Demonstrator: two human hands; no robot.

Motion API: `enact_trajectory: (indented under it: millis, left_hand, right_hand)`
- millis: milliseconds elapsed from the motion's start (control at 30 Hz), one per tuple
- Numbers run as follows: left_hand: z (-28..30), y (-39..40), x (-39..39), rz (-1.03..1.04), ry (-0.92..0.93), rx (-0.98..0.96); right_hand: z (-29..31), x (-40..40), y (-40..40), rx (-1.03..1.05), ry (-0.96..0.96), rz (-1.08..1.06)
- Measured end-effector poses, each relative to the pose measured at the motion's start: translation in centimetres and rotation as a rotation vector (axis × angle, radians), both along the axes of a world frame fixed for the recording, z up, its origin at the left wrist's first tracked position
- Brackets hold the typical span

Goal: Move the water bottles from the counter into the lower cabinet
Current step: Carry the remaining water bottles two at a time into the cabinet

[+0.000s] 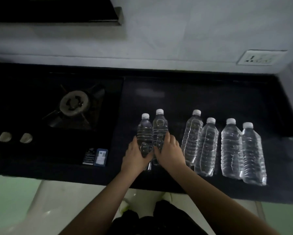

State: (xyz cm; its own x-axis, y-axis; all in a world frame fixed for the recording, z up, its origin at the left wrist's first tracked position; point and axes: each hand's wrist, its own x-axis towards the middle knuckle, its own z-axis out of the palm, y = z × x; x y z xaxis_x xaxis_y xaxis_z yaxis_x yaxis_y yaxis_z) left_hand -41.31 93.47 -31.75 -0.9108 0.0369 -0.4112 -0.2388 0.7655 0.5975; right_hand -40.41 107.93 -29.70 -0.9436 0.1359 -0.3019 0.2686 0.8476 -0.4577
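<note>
6 clear water bottles with white caps stand on the dark surface (201, 97), to the right of a gas burner (74, 103). They are arranged in 3 pairs.

Left pair: the left hand (135, 154) grips the first bottle (144, 129) around its lower body, with the fingers (146, 156) curled round the front. The right hand (168, 150) grips the second bottle (159, 128) in the same way, fingers wrapped round its lower half. The 2 bottles touch side by side. Whether their bases rest on the surface cannot be told, because the hands cover them.

Middle pair: the third bottle (192, 136) and the fourth bottle (206, 146) stand upright and touching, just beside the right hand.

Right pair: the fifth bottle (230, 148) and the sixth bottle (252, 155) stand upright and touching, near the surface's front edge.

2 control knobs (15, 137) and a sticker label (95, 156) sit on the hob panel at left. A wall socket (259, 58) is mounted above the surface at right.
</note>
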Motion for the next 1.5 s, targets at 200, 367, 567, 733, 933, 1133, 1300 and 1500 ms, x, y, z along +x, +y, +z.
enact_trajectory:
  millis: [200,367,567,733,933,1133,1300,1500]
  left_hand:
    - [-0.3,-0.3,-0.3,0.069,0.010,0.080]
    - [0.2,-1.8,-0.3,0.074,0.014,0.061]
    - [-0.5,-3.0,0.1,0.041,0.049,-0.183]
    - [-0.9,-2.6,-0.1,0.108,0.098,-0.253]
    - [-0.1,-3.3,-0.6,0.233,-0.006,-0.068]
    - [2.6,-4.4,2.1,0.363,-0.007,0.162]
    - [5.9,-5.5,6.4,0.589,-0.031,0.429]
    - [9.9,-7.0,12.3,0.780,-0.012,0.697]
  right_hand:
    - [-0.5,-0.9,0.5,-0.071,-0.067,-0.013]
    - [-0.7,-1.1,1.5,-0.105,-0.079,0.003]
    - [-0.8,-1.3,1.6,-0.091,-0.075,-0.020]
    - [-1.2,-1.0,0.7,0.012,-0.096,-0.035]
    - [-0.3,-2.2,2.1,-0.266,-0.147,-0.158]
    - [1.2,-0.4,2.9,-0.545,-0.163,-0.161]
    - [2.9,1.8,2.5,-0.773,-0.178,-0.059]
    - [4.5,3.5,0.2,-0.934,-0.249,0.125]
